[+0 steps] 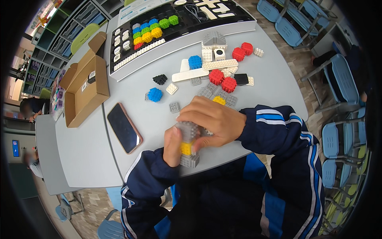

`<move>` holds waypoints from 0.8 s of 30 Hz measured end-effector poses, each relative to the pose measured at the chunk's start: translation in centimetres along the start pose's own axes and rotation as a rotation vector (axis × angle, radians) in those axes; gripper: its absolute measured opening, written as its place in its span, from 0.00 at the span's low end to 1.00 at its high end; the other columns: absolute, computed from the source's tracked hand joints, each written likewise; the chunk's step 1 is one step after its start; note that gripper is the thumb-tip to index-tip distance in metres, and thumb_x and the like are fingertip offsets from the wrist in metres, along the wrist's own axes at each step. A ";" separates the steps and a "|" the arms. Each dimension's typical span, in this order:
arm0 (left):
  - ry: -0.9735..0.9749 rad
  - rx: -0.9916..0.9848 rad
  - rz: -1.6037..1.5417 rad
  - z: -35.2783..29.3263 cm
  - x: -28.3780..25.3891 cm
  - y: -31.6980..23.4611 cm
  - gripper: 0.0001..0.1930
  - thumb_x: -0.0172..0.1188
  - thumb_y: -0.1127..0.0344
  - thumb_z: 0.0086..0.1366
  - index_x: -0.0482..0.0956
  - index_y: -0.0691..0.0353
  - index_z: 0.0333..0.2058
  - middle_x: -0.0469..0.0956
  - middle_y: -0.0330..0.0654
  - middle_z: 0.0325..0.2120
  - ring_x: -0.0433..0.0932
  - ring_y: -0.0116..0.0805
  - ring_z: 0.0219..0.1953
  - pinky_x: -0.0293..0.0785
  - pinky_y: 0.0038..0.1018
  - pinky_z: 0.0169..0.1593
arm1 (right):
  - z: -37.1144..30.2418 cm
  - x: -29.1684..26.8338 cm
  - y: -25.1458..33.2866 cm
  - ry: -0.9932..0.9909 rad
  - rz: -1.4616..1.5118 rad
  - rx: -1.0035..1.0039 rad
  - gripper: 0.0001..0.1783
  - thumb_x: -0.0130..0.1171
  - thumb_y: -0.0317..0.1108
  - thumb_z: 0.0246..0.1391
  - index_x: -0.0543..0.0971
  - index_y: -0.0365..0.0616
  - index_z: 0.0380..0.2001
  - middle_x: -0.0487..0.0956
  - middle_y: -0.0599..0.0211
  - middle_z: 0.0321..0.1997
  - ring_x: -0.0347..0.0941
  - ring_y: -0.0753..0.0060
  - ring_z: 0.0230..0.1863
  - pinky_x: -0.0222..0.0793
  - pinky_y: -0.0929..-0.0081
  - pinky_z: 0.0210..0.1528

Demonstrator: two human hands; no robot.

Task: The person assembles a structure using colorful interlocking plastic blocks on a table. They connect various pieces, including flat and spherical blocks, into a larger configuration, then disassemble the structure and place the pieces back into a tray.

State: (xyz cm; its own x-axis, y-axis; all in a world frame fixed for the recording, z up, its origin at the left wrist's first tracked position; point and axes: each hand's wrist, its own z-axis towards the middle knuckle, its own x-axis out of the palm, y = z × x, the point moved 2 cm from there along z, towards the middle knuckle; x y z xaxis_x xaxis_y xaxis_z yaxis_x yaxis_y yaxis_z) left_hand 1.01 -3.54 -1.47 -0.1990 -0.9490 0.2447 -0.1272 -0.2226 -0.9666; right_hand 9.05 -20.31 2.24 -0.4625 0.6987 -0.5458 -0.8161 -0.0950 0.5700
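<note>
Block build: gray at top and bottom with yellow between, it was gripped in both hands at the near edge of the pale table; blur hid its finer details.
Left hand: partly closed, it had hold of the build from the left, thumb raised along the side; its other fingers were mostly hidden.
Right hand: curled over the build from the right, it held the piece with fingers bent across the top and thumb by the yellow part.
Gray plates: loose, just beyond the right hand, around a yellow piece.
Red blocks: two near those plates, two more farther to the right.
White beams: two long ones, overlapping, left of and beyond the nearer red pair.
Blue blocks: one left of the plates, another farther off, beside the beams.
Phone: face up with a dark screen, left of the left hand.
Cardboard box: flaps raised, at the far left of the phone.
Kit tray: at the far side, with blue, green and yellow blocks inside.
Chairs: light blue, on the floor to the right.
</note>
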 end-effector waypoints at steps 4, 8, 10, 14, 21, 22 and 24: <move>0.025 -0.059 -0.049 -0.2 -0.2 0.5 0.32 0.42 0.41 0.74 0.74 0.70 0.49 0.79 0.41 0.38 0.77 0.26 0.38 0.72 0.24 0.43 | -0.5 0.3 -0.4 0.024 0.074 0.074 0.27 0.69 0.45 0.53 0.74 0.37 0.47 0.75 0.55 0.46 0.71 0.53 0.43 0.69 0.64 0.46; 0.214 -0.070 -0.027 0.0 -0.9 0.0 0.28 0.50 0.48 0.72 0.73 0.70 0.53 0.78 0.40 0.41 0.75 0.25 0.43 0.70 0.24 0.48 | -0.5 -0.1 -0.1 -0.081 0.221 0.133 0.19 0.65 0.37 0.57 0.73 0.38 0.46 0.75 0.55 0.45 0.73 0.57 0.41 0.69 0.68 0.43; 0.237 -0.094 -0.047 0.2 -0.8 -0.7 0.26 0.53 0.51 0.71 0.72 0.70 0.54 0.77 0.39 0.43 0.74 0.24 0.44 0.68 0.24 0.49 | -0.4 -0.7 -0.3 -0.130 0.265 0.162 0.17 0.63 0.36 0.58 0.73 0.38 0.46 0.75 0.54 0.44 0.73 0.59 0.39 0.69 0.70 0.41; 0.207 -0.091 0.057 0.4 -0.2 -1.8 0.22 0.56 0.59 0.69 0.73 0.69 0.55 0.77 0.38 0.43 0.73 0.25 0.45 0.68 0.24 0.50 | -0.2 -1.0 -0.1 -0.106 0.257 0.256 0.15 0.58 0.39 0.62 0.74 0.39 0.44 0.76 0.54 0.38 0.75 0.60 0.34 0.68 0.70 0.36; 0.285 -0.148 0.039 0.2 -0.9 -1.0 0.19 0.58 0.66 0.68 0.75 0.68 0.55 0.78 0.39 0.45 0.74 0.26 0.47 0.69 0.25 0.52 | -0.2 -1.0 -0.2 0.127 0.158 0.412 0.14 0.49 0.40 0.67 0.75 0.40 0.34 0.72 0.53 0.19 0.74 0.50 0.21 0.63 0.65 0.24; 0.309 -0.162 0.034 0.3 -1.0 -0.9 0.19 0.58 0.66 0.68 0.75 0.68 0.55 0.78 0.40 0.46 0.74 0.26 0.47 0.69 0.25 0.53 | -0.2 -1.0 -0.1 0.107 0.197 0.405 0.14 0.49 0.40 0.67 0.75 0.39 0.34 0.72 0.53 0.19 0.73 0.50 0.21 0.63 0.65 0.24; 0.354 -0.141 0.026 0.4 -0.6 -1.2 0.19 0.58 0.66 0.68 0.75 0.68 0.54 0.78 0.40 0.45 0.75 0.27 0.47 0.69 0.26 0.53 | -0.4 -0.9 0.0 0.067 0.275 0.390 0.15 0.48 0.40 0.68 0.74 0.39 0.33 0.72 0.52 0.20 0.73 0.50 0.21 0.62 0.65 0.24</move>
State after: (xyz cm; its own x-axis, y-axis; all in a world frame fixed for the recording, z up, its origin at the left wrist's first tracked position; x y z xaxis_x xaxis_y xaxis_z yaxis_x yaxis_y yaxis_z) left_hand 1.64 -2.78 -0.50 -0.5239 -0.8126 0.2554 -0.2456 -0.1430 -0.9588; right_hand 9.32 -21.26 2.54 -0.6751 0.6363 -0.3734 -0.4753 0.0121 0.8798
